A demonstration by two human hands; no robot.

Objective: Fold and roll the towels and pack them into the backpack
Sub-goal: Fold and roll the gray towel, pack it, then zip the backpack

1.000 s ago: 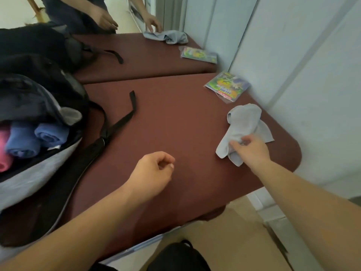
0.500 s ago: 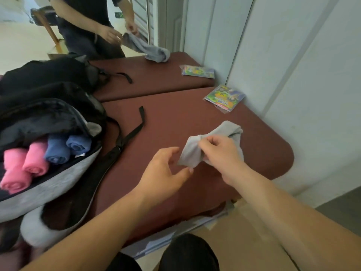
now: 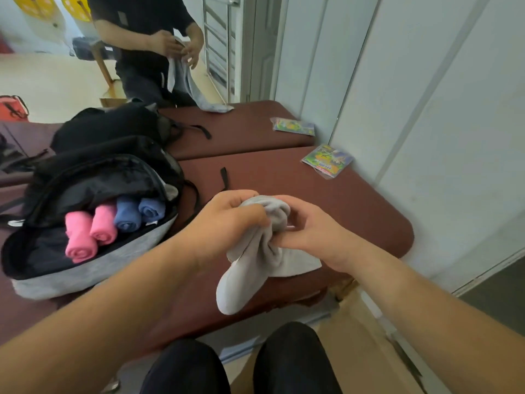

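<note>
Your left hand (image 3: 230,216) and right hand (image 3: 309,226) both grip the grey towel (image 3: 255,257). It's bunched, crumpled, hanging limp above the table (image 3: 355,209).

both bare forearms reach forward from the bottom corners of the view and converge near the centre. the left hand (image 3: 227,216) is curled into a loose fist, knuckles up, its fingers closed over the top of the grey towel (image 3: 255,251). the right hand (image 3: 309,226) sits just beside it, palm turned inward, thumb and fingers pinching the bunched cloth from the other side (the fingertips are mostly hidden in the folds). the two hands nearly touch across the fabric, and both wrists are held level, raised off the surface. the left forearm runs diagonally up from the lower left, the right from the lower right. below them the person's dark-clad knees show.
</note>
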